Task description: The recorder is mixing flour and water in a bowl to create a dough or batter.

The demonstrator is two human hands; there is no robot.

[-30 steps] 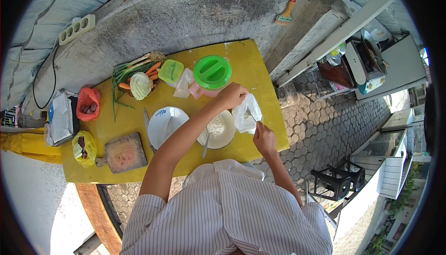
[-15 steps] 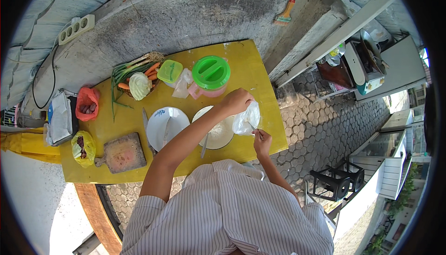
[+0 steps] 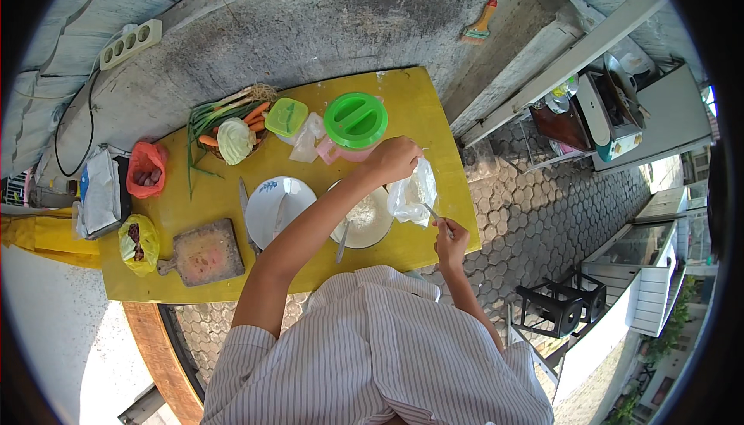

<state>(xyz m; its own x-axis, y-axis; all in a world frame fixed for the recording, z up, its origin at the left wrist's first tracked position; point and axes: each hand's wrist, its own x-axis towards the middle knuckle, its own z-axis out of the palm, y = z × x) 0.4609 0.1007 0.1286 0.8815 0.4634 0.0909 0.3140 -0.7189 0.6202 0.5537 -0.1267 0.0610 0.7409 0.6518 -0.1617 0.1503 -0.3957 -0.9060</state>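
My left hand [image 3: 394,158] is closed on the top of a clear plastic bag [image 3: 415,191] of white powder, holding it up near the table's right side. In my right hand [image 3: 451,240] is the handle of a metal spoon [image 3: 432,211], whose far end reaches the bag; its tip is hidden there. To the left of the bag, a bowl [image 3: 383,233] holds white powder, with another spoon [image 3: 342,245] leaning on its near-left rim. My left forearm crosses over part of this bowl. A white bowl with a blue flower pattern [image 3: 265,209] stands farther left, a utensil inside it.
On the yellow table [image 3: 310,281] are a cutting board [image 3: 204,254], a knife [image 3: 244,192], a basket of vegetables with cabbage [image 3: 235,141], a green-lidded box [image 3: 287,117], a pink pitcher with green lid [image 3: 356,120], and red [image 3: 146,169] and yellow [image 3: 139,245] bags.
My right hand has moved slightly right and nearer me with the spoon, drawing it partly out of the bag. The left hand has shifted a little toward me.
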